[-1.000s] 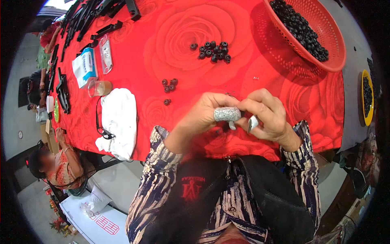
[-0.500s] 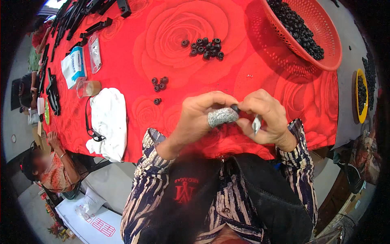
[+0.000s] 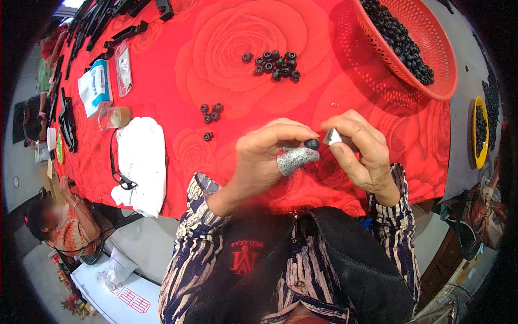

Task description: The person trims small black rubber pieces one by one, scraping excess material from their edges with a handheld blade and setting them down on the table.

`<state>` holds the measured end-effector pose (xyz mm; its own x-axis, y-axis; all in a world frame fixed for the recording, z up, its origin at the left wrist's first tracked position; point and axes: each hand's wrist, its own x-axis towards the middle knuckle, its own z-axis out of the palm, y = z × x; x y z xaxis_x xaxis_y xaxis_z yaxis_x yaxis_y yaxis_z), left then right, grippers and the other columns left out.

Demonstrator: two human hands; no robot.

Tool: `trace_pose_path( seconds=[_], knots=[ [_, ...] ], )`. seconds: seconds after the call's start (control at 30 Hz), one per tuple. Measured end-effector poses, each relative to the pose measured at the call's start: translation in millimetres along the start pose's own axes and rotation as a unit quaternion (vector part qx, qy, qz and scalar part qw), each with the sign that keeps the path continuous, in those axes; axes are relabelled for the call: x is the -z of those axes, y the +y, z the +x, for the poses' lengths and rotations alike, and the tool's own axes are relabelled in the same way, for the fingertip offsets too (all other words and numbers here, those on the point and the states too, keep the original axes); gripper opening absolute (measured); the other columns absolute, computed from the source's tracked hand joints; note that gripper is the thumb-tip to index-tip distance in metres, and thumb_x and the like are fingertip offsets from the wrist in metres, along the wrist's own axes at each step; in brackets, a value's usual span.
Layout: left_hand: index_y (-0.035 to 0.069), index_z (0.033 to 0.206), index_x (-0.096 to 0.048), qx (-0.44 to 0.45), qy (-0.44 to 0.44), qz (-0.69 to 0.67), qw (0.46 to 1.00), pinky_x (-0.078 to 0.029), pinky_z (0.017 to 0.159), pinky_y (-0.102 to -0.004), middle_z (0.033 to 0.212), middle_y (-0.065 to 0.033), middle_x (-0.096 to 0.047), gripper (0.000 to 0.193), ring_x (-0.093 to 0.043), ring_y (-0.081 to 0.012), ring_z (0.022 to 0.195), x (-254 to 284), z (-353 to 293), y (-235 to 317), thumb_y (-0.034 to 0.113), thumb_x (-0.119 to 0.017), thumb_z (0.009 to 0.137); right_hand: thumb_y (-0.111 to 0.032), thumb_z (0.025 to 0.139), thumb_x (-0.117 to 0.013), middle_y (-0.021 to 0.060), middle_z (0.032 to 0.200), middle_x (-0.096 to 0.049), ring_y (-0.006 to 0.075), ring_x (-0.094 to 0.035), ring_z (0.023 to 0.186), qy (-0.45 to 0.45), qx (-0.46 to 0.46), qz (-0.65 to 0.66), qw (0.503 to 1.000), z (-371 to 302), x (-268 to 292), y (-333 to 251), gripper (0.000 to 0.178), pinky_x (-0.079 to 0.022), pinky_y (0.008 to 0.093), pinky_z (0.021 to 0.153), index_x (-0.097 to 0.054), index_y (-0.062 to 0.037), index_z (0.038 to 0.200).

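My left hand (image 3: 256, 151) pinches a small black round part (image 3: 311, 144) between its fingertips and a thumb wrapped in a grey speckled cover (image 3: 297, 160). Just to the right, my right hand (image 3: 364, 148) grips a small silvery blade-like piece (image 3: 333, 137) between thumb and fingers. A narrow gap separates that piece from the black part. Both hands are above the near part of the red rose-patterned cloth (image 3: 243, 186). Beyond them lies a cluster of black ring-like parts (image 3: 278, 65), with a smaller group (image 3: 212, 113) farther left.
A red perforated basket (image 3: 445, 81) of black parts stands far right, a yellow tray (image 3: 479, 156) beyond. Leftward lie a white cloth (image 3: 143, 162), a cup (image 3: 114, 117), a packet (image 3: 96, 89), a clear case (image 3: 123, 70) and long black pieces (image 3: 67, 124). Another person (image 3: 75, 221) sits at left.
My hands have parted slightly; the right hand has turned, bringing the silvery piece up between thumb and fingers. The black part stays in my left hand, now more exposed.
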<state>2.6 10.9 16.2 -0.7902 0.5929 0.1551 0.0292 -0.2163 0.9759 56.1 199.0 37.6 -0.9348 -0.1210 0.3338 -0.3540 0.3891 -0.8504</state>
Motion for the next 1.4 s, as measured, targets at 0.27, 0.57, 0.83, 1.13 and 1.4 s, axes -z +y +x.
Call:
trace_pose_path(
  seconds=[0.27, 0.57, 0.83, 1.13, 1.4],
  knots=[
    [-0.001, 0.094, -0.064, 0.003, 0.003, 0.018, 1.0, -0.046, 0.065, -0.0234, 0.087, -0.0079, -0.062, 0.024, -0.057, -0.0122, 0.077, -1.3, 1.2, -2.0, 0.002, -0.072, 0.072, 0.004, 0.075, -0.061, 0.0141, 0.078, -0.054, 0.0266, -0.055, 0.066, -0.004, -0.001, -0.019, 1.0, 0.9, -3.1, 0.5, 0.025, -0.044, 0.0328, 0.057, -0.055, 0.0033, 0.099],
    [-0.001, 0.094, -0.064, 0.024, -0.001, 0.02, 1.0, -0.045, 0.065, -0.0241, 0.087, -0.0077, -0.063, 0.024, -0.057, -0.0127, 0.076, -0.6, 1.2, -1.6, 0.003, -0.072, 0.071, 0.002, 0.074, -0.062, 0.0144, 0.077, -0.054, 0.0268, -0.054, 0.065, -0.012, -0.003, -0.029, 0.999, -0.2, -3.6, 3.3, 0.025, -0.043, 0.0331, 0.057, -0.054, 0.0039, 0.098],
    [-0.002, 0.095, -0.063, 0.044, 0.007, -0.014, 0.999, -0.045, 0.067, -0.0247, 0.09, -0.0091, -0.062, 0.026, -0.057, -0.0138, 0.079, -1.4, -0.2, -3.5, 0.002, -0.072, 0.072, 0.002, 0.075, -0.062, 0.014, 0.075, -0.053, 0.0265, -0.053, 0.064, -0.011, -0.002, -0.027, 1.0, 0.4, -2.8, 3.7, 0.024, -0.043, 0.0333, 0.055, -0.055, 0.0035, 0.097],
    [-0.004, 0.097, -0.062, 0.095, 0.011, -0.049, 0.994, -0.045, 0.07, -0.0241, 0.091, -0.0093, -0.06, 0.025, -0.057, -0.0141, 0.083, -2.4, -2.7, -2.3, 0.003, -0.07, 0.074, 0.001, 0.074, -0.062, 0.0138, 0.074, -0.053, 0.0266, -0.053, 0.062, -0.012, 0.005, -0.028, 1.0, 1.3, -3.1, 6.2, 0.023, -0.042, 0.0338, 0.054, -0.055, 0.0033, 0.096],
    [-0.004, 0.099, -0.061, 0.138, -0.007, -0.068, 0.988, -0.046, 0.071, -0.0227, 0.092, -0.0078, -0.058, 0.023, -0.057, -0.0123, 0.084, -2.5, -3.2, 0.2, 0.003, -0.068, 0.077, 0.0, 0.073, -0.062, 0.0136, 0.07, -0.052, 0.0282, -0.053, 0.059, -0.026, 0.034, -0.054, 0.998, 2.8, -0.4, 10.7, 0.023, -0.042, 0.0349, 0.052, -0.056, 0.0034, 0.095]
  ],
)
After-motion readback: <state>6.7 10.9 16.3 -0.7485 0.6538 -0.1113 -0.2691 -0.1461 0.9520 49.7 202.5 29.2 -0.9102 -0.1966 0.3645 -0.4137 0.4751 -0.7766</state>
